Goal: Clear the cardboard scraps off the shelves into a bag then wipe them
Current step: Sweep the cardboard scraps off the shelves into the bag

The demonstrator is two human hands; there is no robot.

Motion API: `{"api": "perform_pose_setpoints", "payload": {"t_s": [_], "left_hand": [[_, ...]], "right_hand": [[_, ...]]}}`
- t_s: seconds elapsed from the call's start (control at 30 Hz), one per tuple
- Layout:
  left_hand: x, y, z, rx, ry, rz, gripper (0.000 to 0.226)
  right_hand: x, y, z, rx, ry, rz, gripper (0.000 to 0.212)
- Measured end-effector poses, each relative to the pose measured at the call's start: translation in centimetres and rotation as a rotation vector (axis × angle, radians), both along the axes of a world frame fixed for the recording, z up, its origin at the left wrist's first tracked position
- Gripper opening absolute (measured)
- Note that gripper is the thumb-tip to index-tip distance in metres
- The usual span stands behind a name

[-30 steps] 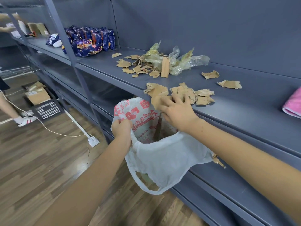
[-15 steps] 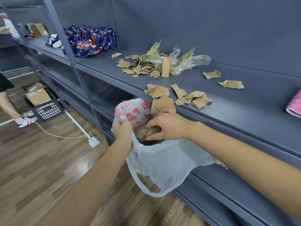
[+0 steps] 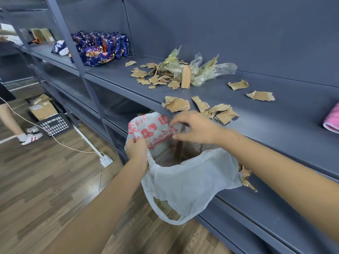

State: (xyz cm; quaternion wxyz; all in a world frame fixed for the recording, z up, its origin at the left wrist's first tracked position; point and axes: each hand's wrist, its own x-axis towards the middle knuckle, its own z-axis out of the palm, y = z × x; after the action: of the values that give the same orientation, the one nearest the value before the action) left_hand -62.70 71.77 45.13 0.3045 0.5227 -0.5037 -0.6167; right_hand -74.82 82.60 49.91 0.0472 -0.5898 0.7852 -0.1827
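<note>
Cardboard scraps point(image 3: 218, 111) lie on shelf point(image 3: 275, 129) just beyond right hand point(image 3: 197, 130), which hovers open and empty over white bag point(image 3: 187, 180). Left hand point(image 3: 136, 149) pinches bag rim. Pink cloth point(image 3: 333, 120) far right of hands.

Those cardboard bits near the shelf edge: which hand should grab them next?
The right hand, probably. It hovers open and empty just in front of the cardboard scraps by the shelf edge, while the left hand is shut on the plastic bag rim, holding its mouth open.
</note>
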Motion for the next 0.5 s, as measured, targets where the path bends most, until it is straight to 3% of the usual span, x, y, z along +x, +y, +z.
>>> {"api": "perform_pose_setpoints", "payload": {"t_s": [0.07, 0.17, 0.27, 0.5], "left_hand": [[0.0, 0.0, 0.0, 0.001, -0.009, 0.001, 0.032], [0.0, 0.1, 0.0, 0.006, 0.0, 0.006, 0.023], [0.0, 0.2, 0.1, 0.007, 0.016, 0.015, 0.015], [0.0, -0.1, 0.0, 0.013, -0.012, 0.009, 0.024]], "right_hand": [[-1.6, 0.2, 0.3, 0.02, 0.252, -0.203, 0.054], [-3.9, 1.1, -0.2, 0.206, 0.237, -0.456, 0.064], [-4.8, 1.3, -0.9, 0.288, 0.149, -0.479, 0.065], [-4.7, 1.1, -1.3, 0.249, 0.205, -0.471, 0.064]]}}
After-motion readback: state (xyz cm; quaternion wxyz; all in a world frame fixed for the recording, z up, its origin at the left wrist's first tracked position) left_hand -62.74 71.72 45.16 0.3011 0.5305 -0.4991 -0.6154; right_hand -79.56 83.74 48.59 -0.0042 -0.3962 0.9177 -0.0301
